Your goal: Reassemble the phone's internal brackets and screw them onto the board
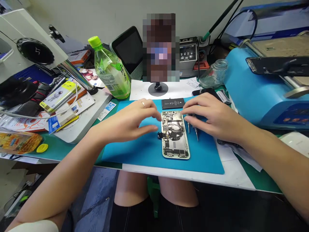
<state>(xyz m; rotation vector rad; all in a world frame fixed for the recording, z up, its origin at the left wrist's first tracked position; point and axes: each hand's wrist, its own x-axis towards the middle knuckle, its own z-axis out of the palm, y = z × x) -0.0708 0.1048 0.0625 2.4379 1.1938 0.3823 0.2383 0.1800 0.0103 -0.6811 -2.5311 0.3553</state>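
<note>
Phone chassis (175,135), back open and boards exposed, lies flat near the middle of the blue mat (145,151) on the tabletop (62,149), long axis running away from us. Our left hand (135,120) sits just left of its top end, grip spread loose, fingertips at the upper left edge, pinching nothing; ring on one finger. Our right hand (212,116) covers the top right corner, fingers curled down; we can't tell whether that grip is closed on anything. Two screwdrivers (196,130) lie on the mat just right of the chassis, handles under the right hand, tips toward us. Black battery (173,103) lies flat just beyond the chassis top, apart from it. Farther out we see a green bottle (109,69) back left, glass jar (214,74) back right, blue machine (260,93) far right, yellow pick (42,148) near the left tabletop edge.
</note>
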